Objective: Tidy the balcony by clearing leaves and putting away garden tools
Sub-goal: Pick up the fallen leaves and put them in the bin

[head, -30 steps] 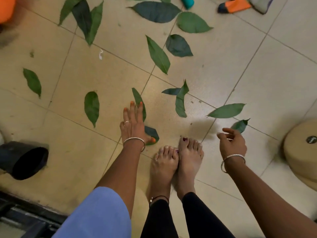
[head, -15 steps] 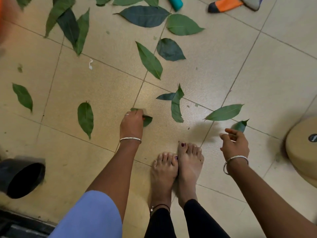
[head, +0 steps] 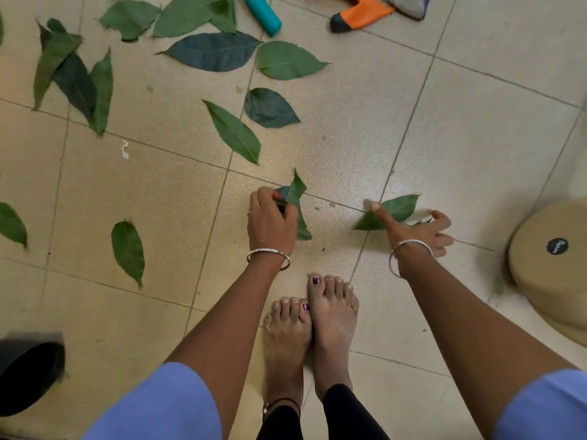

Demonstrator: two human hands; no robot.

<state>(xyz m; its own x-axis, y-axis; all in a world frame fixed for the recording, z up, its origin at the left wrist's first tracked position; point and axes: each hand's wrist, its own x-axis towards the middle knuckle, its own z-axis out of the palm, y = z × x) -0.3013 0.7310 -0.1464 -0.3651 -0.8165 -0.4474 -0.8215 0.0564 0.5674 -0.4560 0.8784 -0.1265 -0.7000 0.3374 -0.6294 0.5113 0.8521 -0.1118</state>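
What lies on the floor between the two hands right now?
In the head view, only bare tile with a few small green leaf crumbs lies between the left hand and the right hand.

green leaves [head: 234, 131] scattered flat on floor, teal tool handle [head: 262, 13]

tan round stool [head: 540, 265] | black round label [head: 557, 246] | text unreadable

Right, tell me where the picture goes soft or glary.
Head view: the beige stool at the right edge smears with blur; the black pot lower left is soft too; a pale sheen lies on the tiles above the left hand; grout lines bow towards the edges.
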